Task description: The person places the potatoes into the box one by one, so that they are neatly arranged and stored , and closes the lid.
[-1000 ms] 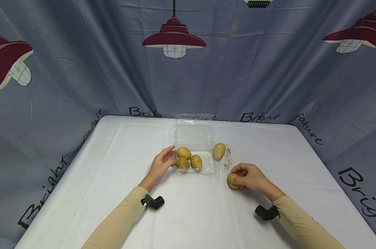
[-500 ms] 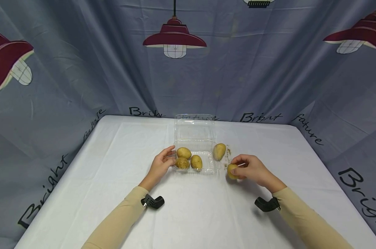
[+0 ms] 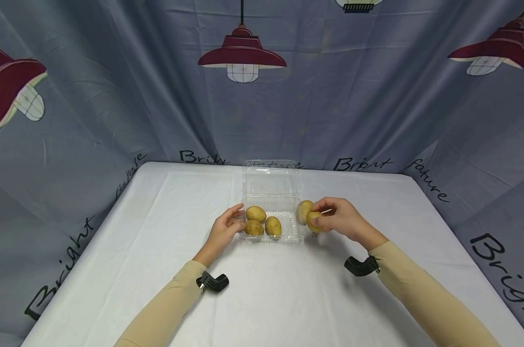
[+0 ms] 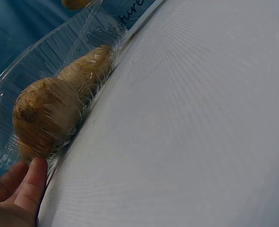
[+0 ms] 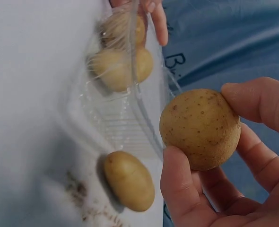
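Observation:
A potato (image 5: 201, 130) is pinched between the thumb and fingers of my right hand (image 3: 343, 219), raised near the right side of a clear plastic clamshell container (image 3: 289, 222). Three potatoes, among them a round one (image 3: 273, 226), lie in the left and middle of its base. The lid (image 3: 271, 181) stands tipped back behind it. My left hand (image 3: 221, 235) rests its fingertips against the left end, fingers loosely extended, as the left wrist view shows at the wall. Another potato (image 5: 128, 181) lies on the cloth just right of the container; the held one partly covers it in the head view.
Brown dirt crumbs (image 5: 78, 189) are scattered on the white tablecloth (image 3: 262, 299) right of the container. A grey-blue curtain (image 3: 262, 120) printed with red lamps hangs close behind the table. Each wrist carries a black camera, such as the left one (image 3: 214, 281).
My right hand has carried the potato away from me and left, from the cloth at front right up to the container's right side. The left hand has stayed in place.

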The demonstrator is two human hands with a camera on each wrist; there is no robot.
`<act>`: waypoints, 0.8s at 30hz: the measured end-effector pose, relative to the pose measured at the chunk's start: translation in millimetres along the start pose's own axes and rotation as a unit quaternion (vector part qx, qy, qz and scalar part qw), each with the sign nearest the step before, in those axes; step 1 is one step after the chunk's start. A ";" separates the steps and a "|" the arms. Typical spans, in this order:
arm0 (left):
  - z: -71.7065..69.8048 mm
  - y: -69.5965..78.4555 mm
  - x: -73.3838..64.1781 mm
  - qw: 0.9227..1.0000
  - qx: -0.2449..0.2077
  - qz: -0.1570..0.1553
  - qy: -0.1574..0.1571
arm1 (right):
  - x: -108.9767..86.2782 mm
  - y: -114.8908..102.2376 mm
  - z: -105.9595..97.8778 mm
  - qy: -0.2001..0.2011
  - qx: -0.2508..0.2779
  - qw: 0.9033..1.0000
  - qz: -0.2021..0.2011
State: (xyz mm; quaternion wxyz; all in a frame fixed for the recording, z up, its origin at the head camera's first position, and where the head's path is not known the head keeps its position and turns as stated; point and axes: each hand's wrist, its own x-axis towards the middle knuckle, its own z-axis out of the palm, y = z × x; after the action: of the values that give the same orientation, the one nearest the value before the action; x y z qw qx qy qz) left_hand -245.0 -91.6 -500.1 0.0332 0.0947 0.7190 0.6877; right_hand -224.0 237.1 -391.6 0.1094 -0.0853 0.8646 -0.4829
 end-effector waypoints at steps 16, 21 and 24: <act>0.6 1.7 -1.7 1.000 0.003 0.003 0.002 | 42.6 -26.7 19.6 0.000 -0.009 1.000 0.021; 1.0 1.9 -1.4 1.000 0.006 0.006 0.001 | 52.5 -33.2 28.7 0.000 -0.009 0.999 0.039; 0.9 1.9 -1.1 1.000 0.004 0.007 0.000 | 57.8 -34.9 34.6 0.000 -0.013 0.999 0.041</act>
State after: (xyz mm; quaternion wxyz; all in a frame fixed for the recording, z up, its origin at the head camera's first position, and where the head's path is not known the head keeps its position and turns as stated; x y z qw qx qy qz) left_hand -243.5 -90.9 -498.4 0.0281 0.1004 0.7214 0.6847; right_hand -268.7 176.1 -385.6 0.1277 -0.0509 0.8734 -0.4671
